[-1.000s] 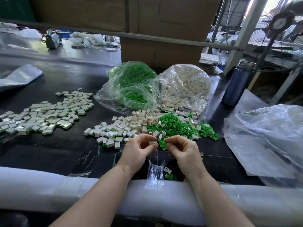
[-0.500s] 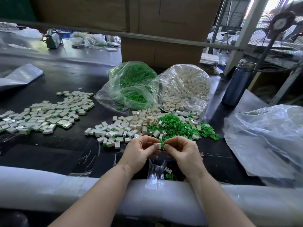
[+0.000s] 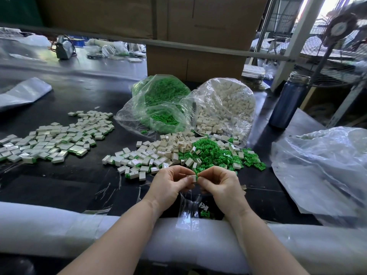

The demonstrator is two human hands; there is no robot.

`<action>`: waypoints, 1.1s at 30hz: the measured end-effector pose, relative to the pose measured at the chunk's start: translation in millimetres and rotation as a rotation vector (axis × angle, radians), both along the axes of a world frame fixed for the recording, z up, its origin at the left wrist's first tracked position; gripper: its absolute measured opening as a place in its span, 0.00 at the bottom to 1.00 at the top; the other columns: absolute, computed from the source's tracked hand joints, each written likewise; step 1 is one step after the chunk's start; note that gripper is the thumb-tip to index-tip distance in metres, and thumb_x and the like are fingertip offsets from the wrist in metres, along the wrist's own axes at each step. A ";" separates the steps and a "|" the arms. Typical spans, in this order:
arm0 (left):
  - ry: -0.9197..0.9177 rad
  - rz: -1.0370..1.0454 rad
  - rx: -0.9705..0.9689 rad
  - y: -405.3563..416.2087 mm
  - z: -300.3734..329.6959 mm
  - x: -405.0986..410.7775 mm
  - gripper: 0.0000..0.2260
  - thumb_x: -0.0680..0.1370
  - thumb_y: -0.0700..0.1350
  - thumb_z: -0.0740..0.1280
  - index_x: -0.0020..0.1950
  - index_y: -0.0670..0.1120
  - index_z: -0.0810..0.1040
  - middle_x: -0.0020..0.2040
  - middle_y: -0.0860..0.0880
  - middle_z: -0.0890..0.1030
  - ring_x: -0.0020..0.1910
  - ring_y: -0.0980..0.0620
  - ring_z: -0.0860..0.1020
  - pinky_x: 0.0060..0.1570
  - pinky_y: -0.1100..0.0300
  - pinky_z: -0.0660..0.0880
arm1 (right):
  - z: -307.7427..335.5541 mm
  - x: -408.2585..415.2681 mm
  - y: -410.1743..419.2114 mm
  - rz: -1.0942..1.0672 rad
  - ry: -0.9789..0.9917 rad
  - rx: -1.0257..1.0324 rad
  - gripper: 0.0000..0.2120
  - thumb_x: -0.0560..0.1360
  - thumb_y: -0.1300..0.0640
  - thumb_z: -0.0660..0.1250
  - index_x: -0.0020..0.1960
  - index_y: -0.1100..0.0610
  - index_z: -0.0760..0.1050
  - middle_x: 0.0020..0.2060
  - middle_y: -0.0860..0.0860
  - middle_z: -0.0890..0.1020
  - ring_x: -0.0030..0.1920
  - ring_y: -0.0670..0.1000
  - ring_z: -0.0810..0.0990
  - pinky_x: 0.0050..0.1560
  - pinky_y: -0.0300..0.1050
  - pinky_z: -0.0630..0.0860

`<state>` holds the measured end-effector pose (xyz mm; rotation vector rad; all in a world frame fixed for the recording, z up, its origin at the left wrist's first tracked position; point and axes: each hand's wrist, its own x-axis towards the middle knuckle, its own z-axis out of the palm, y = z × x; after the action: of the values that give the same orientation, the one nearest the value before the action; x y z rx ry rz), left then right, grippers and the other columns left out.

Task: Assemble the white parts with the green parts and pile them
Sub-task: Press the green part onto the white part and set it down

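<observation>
At six o'clock the left hand (image 3: pixel 168 187) pinches a white part (image 3: pixel 191 178) against a green part (image 3: pixel 196 177) held by the right hand (image 3: pixel 222 187). Loose green parts (image 3: pixel 216 153) lie just beyond at twelve (white ones mixed in); an assembled pile (image 3: pixel 57 139) sits at ten o'clock.

Both forearms are bare, with no sleeves, gloves or jewellery.

No readable text, labels, brands or numbers anywhere. Cardboard boxes (image 3: pixel 198 26) at upper centre of the frame show only faint marks, too blurred to read. Blue bottle (image 3: pixel 286 104) at right and the fan hub (image 3: pixel 340 27) at upper right carry nothing legible.
</observation>
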<state>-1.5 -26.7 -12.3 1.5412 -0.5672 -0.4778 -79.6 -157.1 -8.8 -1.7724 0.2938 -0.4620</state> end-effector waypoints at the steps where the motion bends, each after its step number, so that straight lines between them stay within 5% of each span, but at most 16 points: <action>1: -0.007 0.001 0.006 -0.4 0.2 -0.4 0.04 0.74 0.36 0.68 0.44 0.43 0.81 0.37 0.47 0.83 0.35 0.56 0.81 0.39 0.66 0.78 | -0.2 0.0 -0.1 -0.001 0.001 0.001 0.06 0.70 0.68 0.71 0.42 0.58 0.78 0.34 0.58 0.82 0.34 0.51 0.80 0.38 0.45 0.80; 5: -0.062 0.006 0.046 -1.8 0.3 -2.1 0.04 0.74 0.35 0.68 0.45 0.41 0.81 0.36 0.48 0.81 0.31 0.61 0.79 0.35 0.70 0.74 | -0.6 -0.4 -0.9 0.023 0.020 0.005 0.08 0.70 0.69 0.71 0.43 0.59 0.76 0.34 0.62 0.81 0.34 0.54 0.78 0.39 0.52 0.78; 12: -0.090 -0.026 0.072 -2.2 0.9 -3.7 0.04 0.74 0.33 0.67 0.43 0.39 0.81 0.37 0.47 0.80 0.32 0.62 0.78 0.36 0.71 0.74 | -1.0 -0.8 -2.9 0.058 0.041 0.027 0.10 0.67 0.72 0.72 0.38 0.59 0.76 0.29 0.53 0.79 0.29 0.46 0.77 0.31 0.38 0.75; 16: -0.162 -0.034 0.125 -1.6 -0.5 -3.4 0.04 0.74 0.34 0.67 0.44 0.40 0.82 0.39 0.45 0.81 0.37 0.56 0.78 0.42 0.68 0.76 | -1.9 -1.4 -3.0 0.070 0.044 0.057 0.11 0.66 0.73 0.72 0.37 0.60 0.75 0.27 0.52 0.79 0.27 0.48 0.78 0.28 0.38 0.74; 22: -0.215 -0.036 0.155 -1.7 -1.4 -3.2 0.07 0.75 0.35 0.67 0.43 0.46 0.81 0.38 0.51 0.81 0.36 0.62 0.79 0.41 0.71 0.74 | -2.1 0.8 -3.0 0.058 0.045 0.044 0.10 0.66 0.71 0.73 0.36 0.59 0.76 0.29 0.52 0.80 0.30 0.48 0.78 0.31 0.38 0.75; 29: -0.210 -0.045 0.083 -3.1 -3.5 -4.0 0.10 0.75 0.36 0.68 0.49 0.50 0.76 0.45 0.42 0.81 0.44 0.45 0.81 0.49 0.56 0.79 | -1.5 1.9 -3.7 0.016 0.031 0.185 0.03 0.70 0.68 0.71 0.40 0.63 0.78 0.28 0.52 0.81 0.28 0.47 0.79 0.29 0.36 0.75; 33: -0.287 0.033 0.145 -3.5 -5.7 -2.3 0.06 0.74 0.38 0.69 0.48 0.48 0.78 0.44 0.47 0.82 0.45 0.51 0.80 0.50 0.62 0.77 | -2.5 0.7 -4.0 0.036 0.029 0.200 0.02 0.71 0.67 0.70 0.41 0.62 0.78 0.28 0.51 0.82 0.28 0.45 0.80 0.30 0.35 0.76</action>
<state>-3.8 -30.2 -18.0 1.7698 -0.7392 -0.2777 -79.0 -161.1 -11.4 -1.5880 0.3166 -0.3681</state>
